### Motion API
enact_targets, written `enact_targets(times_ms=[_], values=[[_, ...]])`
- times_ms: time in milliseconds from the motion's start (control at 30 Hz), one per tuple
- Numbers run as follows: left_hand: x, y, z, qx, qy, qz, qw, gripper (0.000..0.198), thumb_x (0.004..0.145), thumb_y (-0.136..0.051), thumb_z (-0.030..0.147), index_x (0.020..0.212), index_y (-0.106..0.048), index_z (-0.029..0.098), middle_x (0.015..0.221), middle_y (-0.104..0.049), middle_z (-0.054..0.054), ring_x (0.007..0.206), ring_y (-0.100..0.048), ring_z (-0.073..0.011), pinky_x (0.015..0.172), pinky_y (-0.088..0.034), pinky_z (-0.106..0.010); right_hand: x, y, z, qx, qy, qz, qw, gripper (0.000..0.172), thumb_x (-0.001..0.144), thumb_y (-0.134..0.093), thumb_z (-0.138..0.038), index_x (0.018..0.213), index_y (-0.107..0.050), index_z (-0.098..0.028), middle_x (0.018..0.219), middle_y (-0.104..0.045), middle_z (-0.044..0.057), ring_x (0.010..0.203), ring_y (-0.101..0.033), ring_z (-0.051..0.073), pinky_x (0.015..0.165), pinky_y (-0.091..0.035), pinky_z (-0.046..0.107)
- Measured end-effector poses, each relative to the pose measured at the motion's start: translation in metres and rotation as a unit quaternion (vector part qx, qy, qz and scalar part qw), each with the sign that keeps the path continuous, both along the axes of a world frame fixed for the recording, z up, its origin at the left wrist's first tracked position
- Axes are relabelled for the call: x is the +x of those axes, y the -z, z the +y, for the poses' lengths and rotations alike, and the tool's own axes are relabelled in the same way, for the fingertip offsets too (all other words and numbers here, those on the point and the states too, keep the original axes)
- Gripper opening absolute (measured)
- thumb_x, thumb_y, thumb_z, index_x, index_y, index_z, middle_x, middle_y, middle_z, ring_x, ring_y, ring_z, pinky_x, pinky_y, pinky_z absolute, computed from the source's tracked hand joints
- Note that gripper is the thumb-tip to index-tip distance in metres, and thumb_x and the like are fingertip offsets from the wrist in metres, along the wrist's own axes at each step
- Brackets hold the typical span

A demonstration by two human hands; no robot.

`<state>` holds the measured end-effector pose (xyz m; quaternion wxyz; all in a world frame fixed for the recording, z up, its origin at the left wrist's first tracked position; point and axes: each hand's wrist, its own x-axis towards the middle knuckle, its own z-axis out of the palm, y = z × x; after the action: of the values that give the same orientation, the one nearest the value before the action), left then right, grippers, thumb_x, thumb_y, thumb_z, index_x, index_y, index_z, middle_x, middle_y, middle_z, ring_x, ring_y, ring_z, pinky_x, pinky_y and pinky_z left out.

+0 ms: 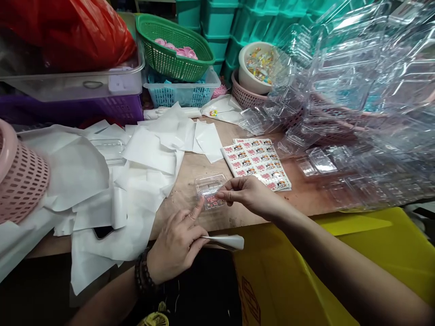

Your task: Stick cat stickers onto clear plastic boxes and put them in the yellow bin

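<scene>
A small clear plastic box [211, 180] lies on the wooden table in front of me. A sticker with pink print [212, 200] is on its near side. My right hand [249, 194] comes in from the right, thumb and forefinger pinched at the sticker's right end. My left hand [180, 242], with dark beads at its wrist, grips a bent white sheet [227, 242] between thumb and fingers; its printed side, if any, is hidden. Its forefinger reaches out to the box's left edge. Just beyond my right hand lie sheets of cartoon stickers [256, 163].
White papers [149, 149] spread over the table's left, partly covering a dark phone [103, 232]. Clear plastic boxes [356, 90] pile high on the right. Behind stand a green basket [175, 65] and a white bowl [253, 79]. A yellow surface [288, 276] is below the table edge.
</scene>
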<state>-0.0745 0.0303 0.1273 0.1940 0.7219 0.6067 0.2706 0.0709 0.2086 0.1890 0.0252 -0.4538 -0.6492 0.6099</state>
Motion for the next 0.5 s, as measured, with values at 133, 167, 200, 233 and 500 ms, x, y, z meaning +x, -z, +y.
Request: enact_targets(times_ms=[133, 167, 200, 233, 500], values=[[0.0, 0.002, 0.0, -0.012, 0.002, -0.014, 1.0, 0.013, 0.094, -0.057, 0.021, 0.085, -0.066, 0.019, 0.158, -0.039, -0.009, 0.106, -0.053, -0.0262, 0.09, -0.05, -0.046, 0.0, 0.003, 0.002, 0.009, -0.006, -0.006, 1.0, 0.042, 0.055, -0.083, -0.055, 0.063, -0.069, -0.016, 0.058, -0.062, 0.0, 0.058, -0.051, 0.012, 0.06, -0.036, 0.028], [0.0, 0.002, 0.0, -0.011, 0.001, -0.015, 1.0, 0.013, 0.094, -0.057, 0.021, 0.085, -0.067, 0.019, 0.158, -0.039, -0.009, 0.105, -0.054, -0.026, 0.09, -0.05, -0.045, 0.001, 0.003, 0.002, 0.012, -0.006, -0.007, 1.0, 0.042, 0.055, -0.082, -0.055, 0.063, -0.069, -0.016, 0.058, -0.062, 0.0, 0.058, -0.051, 0.012, 0.06, -0.036, 0.028], [0.001, 0.003, 0.0, -0.008, 0.001, -0.014, 1.0, 0.013, 0.094, -0.057, 0.021, 0.085, -0.067, 0.019, 0.158, -0.039, -0.008, 0.105, -0.054, -0.0258, 0.09, -0.05, -0.045, 0.001, 0.004, 0.002, 0.016, -0.006, -0.009, 1.0, 0.041, 0.056, -0.082, -0.055, 0.063, -0.069, -0.016, 0.058, -0.062, 0.0, 0.058, -0.051, 0.012, 0.06, -0.036, 0.028], [0.001, 0.003, 0.0, -0.004, -0.001, -0.012, 1.0, 0.013, 0.094, -0.057, 0.02, 0.085, -0.067, 0.02, 0.158, -0.039, -0.008, 0.106, -0.053, -0.0258, 0.09, -0.05, -0.045, 0.001, 0.004, 0.002, 0.023, -0.006, -0.011, 1.0, 0.041, 0.057, -0.082, -0.054, 0.063, -0.068, -0.016, 0.058, -0.062, 0.0, 0.058, -0.051, 0.012, 0.059, -0.036, 0.028], [0.01, -0.004, 0.004, 0.023, -0.015, 0.077, 0.997, 0.009, 0.091, -0.06, 0.019, 0.083, -0.065, 0.02, 0.162, -0.033, 0.002, 0.102, -0.051, -0.0264, 0.086, -0.048, -0.047, -0.004, 0.004, -0.014, 0.187, -0.066, -0.114, 0.974, 0.021, 0.081, -0.069, -0.036, 0.07, -0.065, -0.018, 0.065, -0.066, 0.001, 0.059, -0.056, 0.013, 0.055, -0.035, 0.025]])
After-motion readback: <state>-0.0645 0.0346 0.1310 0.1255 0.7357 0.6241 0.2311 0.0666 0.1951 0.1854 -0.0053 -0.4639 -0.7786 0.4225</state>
